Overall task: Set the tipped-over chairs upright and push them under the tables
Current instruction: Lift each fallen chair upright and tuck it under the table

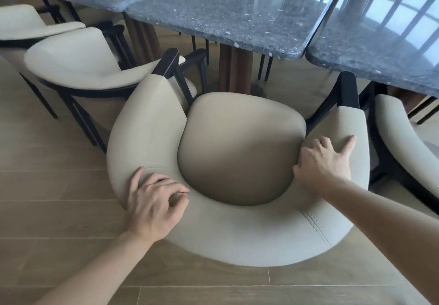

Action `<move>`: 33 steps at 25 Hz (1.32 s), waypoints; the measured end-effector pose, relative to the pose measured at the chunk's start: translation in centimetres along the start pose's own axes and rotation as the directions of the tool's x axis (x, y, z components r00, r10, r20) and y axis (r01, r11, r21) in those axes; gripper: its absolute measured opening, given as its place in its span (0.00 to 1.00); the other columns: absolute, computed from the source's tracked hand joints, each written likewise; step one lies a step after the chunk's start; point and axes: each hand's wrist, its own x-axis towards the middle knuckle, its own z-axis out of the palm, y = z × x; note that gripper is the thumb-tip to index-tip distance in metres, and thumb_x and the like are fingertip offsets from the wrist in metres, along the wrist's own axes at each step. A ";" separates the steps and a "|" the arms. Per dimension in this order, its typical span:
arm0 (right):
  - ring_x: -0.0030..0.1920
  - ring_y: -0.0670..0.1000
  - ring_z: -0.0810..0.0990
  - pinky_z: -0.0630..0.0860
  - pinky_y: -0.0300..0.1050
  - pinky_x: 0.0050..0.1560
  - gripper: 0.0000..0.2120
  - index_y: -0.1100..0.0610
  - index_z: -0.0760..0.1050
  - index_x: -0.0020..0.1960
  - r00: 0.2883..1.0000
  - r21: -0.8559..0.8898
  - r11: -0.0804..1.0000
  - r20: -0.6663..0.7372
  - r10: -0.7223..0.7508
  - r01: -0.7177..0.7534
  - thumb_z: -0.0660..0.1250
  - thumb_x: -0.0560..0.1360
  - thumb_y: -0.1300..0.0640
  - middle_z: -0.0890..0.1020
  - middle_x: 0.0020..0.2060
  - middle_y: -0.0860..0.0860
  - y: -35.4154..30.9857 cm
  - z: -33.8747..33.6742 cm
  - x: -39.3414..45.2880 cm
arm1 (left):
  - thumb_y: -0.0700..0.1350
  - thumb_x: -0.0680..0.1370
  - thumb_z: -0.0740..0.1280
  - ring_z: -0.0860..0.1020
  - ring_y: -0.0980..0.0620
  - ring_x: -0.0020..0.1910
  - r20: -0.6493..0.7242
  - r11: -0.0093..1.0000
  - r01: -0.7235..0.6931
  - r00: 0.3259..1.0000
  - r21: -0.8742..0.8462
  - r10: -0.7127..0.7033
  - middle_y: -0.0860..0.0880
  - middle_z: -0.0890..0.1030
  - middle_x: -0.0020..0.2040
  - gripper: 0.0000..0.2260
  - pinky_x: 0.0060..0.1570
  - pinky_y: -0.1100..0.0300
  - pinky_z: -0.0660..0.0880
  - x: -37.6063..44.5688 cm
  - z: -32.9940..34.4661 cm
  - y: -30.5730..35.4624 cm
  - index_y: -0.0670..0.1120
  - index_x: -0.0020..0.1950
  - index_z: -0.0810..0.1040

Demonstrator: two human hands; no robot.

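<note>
Already upright: cream chair (237,148) on its legs, facing the speckled table (225,19), seat not yet under the top; far left, two more cream chairs (71,60) upright and tucked against the table edge; left hand (154,202) resting on the curved backrest's left side, fingers loosely curled, thumb and forefinger nearly meeting, not clearly gripping anything; right hand (323,162) spread flat on the right armrest pad, thumb out toward the arm end, fingertips down at the seat seam; second table (380,55) at right, another cream chair (403,138) just beside, only partly in frame, upright or tipped cannot tell; righting step judged done for this chair; push under the table still left; other tipped chairs, if any, out of view.
</note>
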 end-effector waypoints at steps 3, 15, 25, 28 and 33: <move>0.56 0.51 0.75 0.49 0.69 0.72 0.10 0.50 0.75 0.47 0.994 0.168 0.980 -0.044 -0.098 0.104 0.57 0.77 0.47 0.77 0.47 0.48 -0.3 -1.3 -2.3 | 0.55 0.70 0.58 0.82 0.54 0.49 0.021 1.000 -0.008 1.000 -0.007 0.008 0.61 0.84 0.39 0.15 0.72 0.42 0.58 -0.1 -0.3 0.1 0.56 0.38 0.85; 0.54 0.57 0.77 0.67 0.61 0.65 0.43 0.56 0.70 0.67 0.836 0.082 0.832 -0.040 -0.547 0.548 0.73 0.57 0.38 0.77 0.55 0.51 -3.7 -0.7 -14.2 | 0.74 0.57 0.69 0.81 0.50 0.58 0.422 0.662 -0.749 0.605 0.015 0.675 0.51 0.80 0.64 0.46 0.64 0.56 0.65 2.1 -2.0 -4.6 0.49 0.69 0.75; 0.39 0.55 0.78 0.76 0.59 0.58 0.35 0.55 0.77 0.48 0.902 0.086 0.899 -0.095 -0.422 0.429 0.75 0.45 0.41 0.77 0.39 0.48 -5.8 -1.1 -18.8 | 0.73 0.55 0.67 0.80 0.50 0.50 0.349 0.596 -0.796 0.532 -0.104 0.772 0.54 0.82 0.55 0.43 0.56 0.54 0.68 -0.7 -2.0 -5.8 0.49 0.63 0.79; 0.39 0.54 0.77 0.71 0.57 0.60 0.32 0.54 0.77 0.47 0.897 0.100 0.894 -0.123 -0.425 0.437 0.73 0.45 0.42 0.76 0.39 0.47 -6.1 -1.1 -18.7 | 0.74 0.55 0.66 0.80 0.49 0.48 0.375 0.599 -0.790 0.520 -0.130 0.767 0.54 0.81 0.54 0.44 0.52 0.52 0.76 -0.7 -2.0 -6.1 0.49 0.64 0.76; 0.48 0.54 0.75 0.68 0.53 0.64 0.36 0.52 0.74 0.53 0.889 0.240 0.884 0.131 -0.439 0.402 0.64 0.57 0.26 0.76 0.46 0.46 -5.5 -2.8 -17.6 | 0.72 0.55 0.67 0.80 0.48 0.49 0.378 0.653 -0.745 0.570 -0.136 0.730 0.52 0.81 0.54 0.43 0.55 0.51 0.68 0.1 -1.8 -5.9 0.49 0.63 0.78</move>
